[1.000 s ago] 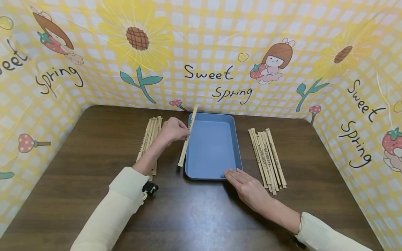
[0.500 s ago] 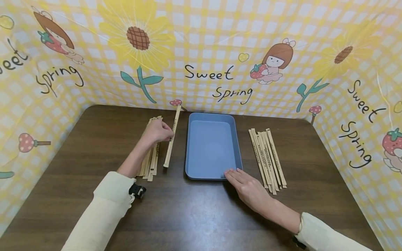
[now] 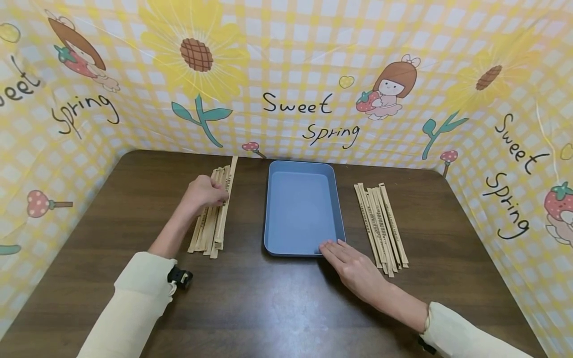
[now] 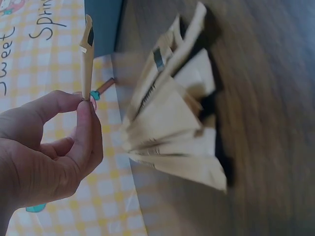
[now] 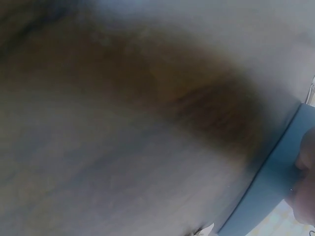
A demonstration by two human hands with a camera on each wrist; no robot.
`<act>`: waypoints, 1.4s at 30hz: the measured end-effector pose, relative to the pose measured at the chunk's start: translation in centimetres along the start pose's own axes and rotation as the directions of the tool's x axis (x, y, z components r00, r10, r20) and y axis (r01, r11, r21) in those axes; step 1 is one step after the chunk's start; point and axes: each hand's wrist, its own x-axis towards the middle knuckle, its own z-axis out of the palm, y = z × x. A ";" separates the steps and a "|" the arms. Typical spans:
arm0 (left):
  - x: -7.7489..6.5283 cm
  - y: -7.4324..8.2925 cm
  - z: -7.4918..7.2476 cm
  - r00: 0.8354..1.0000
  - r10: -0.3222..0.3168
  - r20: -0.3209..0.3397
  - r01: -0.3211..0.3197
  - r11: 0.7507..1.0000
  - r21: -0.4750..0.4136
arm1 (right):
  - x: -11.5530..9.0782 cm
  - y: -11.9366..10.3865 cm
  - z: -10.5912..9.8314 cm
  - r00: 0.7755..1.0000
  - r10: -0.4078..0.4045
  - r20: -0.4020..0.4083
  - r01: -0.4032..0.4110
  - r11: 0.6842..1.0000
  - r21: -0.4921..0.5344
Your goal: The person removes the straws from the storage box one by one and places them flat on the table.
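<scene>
My left hand (image 3: 203, 191) pinches a slim stick in a printed kraft-paper wrapper (image 3: 232, 171) between thumb and fingers. In the left wrist view this paper-wrapped stick (image 4: 86, 64) stands clear of the pile beside it. A left pile of similar wrapped sticks (image 3: 208, 233) lies under and around that hand in the head view. My right hand (image 3: 353, 268) rests its straight fingers on the near right corner of a blue rectangular tray (image 3: 300, 214); its thumb is hidden. Only blurred fingers (image 5: 306, 162) at the blue tray's edge (image 5: 270, 182) show in the right wrist view.
Another pile of wrapped sticks (image 3: 380, 228) lies right of the tray, close to the right forearm. A dark wooden table (image 3: 268, 308) carries everything. A checked, printed cloth (image 3: 291, 59) stands behind and along both sides.
My left hand has carried the paper-wrapped stick leftward from the tray's left edge to over the left pile. The right hand and the tray have stayed put.
</scene>
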 end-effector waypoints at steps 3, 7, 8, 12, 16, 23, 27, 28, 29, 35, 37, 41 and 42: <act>0.0 -0.5 -0.3 1.000 -0.017 -0.001 0.017 1.000 0.008 | 0.0 0.0 0.0 1.000 -0.006 0.010 0.006 1.000 -0.014; -0.1 -1.1 -0.6 0.999 -0.037 0.012 0.036 0.999 0.008 | 0.1 0.1 0.0 1.000 -0.021 0.004 0.021 0.999 -0.032; -0.1 -1.2 -0.7 0.999 -0.038 0.013 0.038 0.999 0.011 | 0.1 0.1 0.0 1.000 -0.027 -0.001 0.027 0.999 -0.038; -0.2 -1.8 -0.8 0.999 -0.040 -0.001 0.040 0.998 0.042 | 0.0 0.1 0.1 0.999 -0.043 -0.011 0.043 0.997 -0.057; -0.3 -2.2 -0.9 0.999 -0.038 -0.012 0.039 0.997 0.065 | -0.1 0.0 0.1 0.999 -0.041 0.003 0.041 0.997 -0.064; -0.4 -2.5 -0.8 1.000 -0.030 -0.006 0.030 0.997 0.077 | -0.1 0.0 0.1 0.999 -0.033 0.003 0.033 0.998 -0.056; -0.5 -2.6 -0.8 0.999 -0.032 0.000 0.032 0.996 0.082 | -0.1 -0.1 0.1 1.000 -0.030 0.004 0.030 0.998 -0.051; -0.5 -2.6 -0.7 0.999 -0.033 0.002 0.033 0.996 0.086 | -0.1 -0.1 0.1 1.000 -0.029 0.004 0.029 0.998 -0.049; -0.5 -2.6 -0.7 0.999 -0.034 0.005 0.033 0.995 0.089 | -0.1 -0.1 0.1 1.000 -0.028 0.004 0.028 0.998 -0.048; -0.5 -2.8 -0.6 0.999 -0.042 0.014 0.040 0.994 0.106 | -0.2 -0.1 0.0 1.000 -0.023 -0.005 0.023 0.999 -0.036; -0.5 -2.9 -0.6 0.999 -0.043 0.015 0.041 0.993 0.110 | -0.2 -0.1 0.0 1.000 -0.024 -0.007 0.023 0.999 -0.037; -0.3 -2.9 -0.6 0.999 -0.045 0.015 0.043 0.993 0.113 | -0.1 -0.1 0.1 1.000 -0.023 -0.010 0.023 0.999 -0.040; -0.2 -2.9 -0.6 0.999 -0.047 0.016 0.045 0.992 0.114 | 0.0 -0.1 0.1 1.000 -0.023 -0.012 0.023 0.999 -0.039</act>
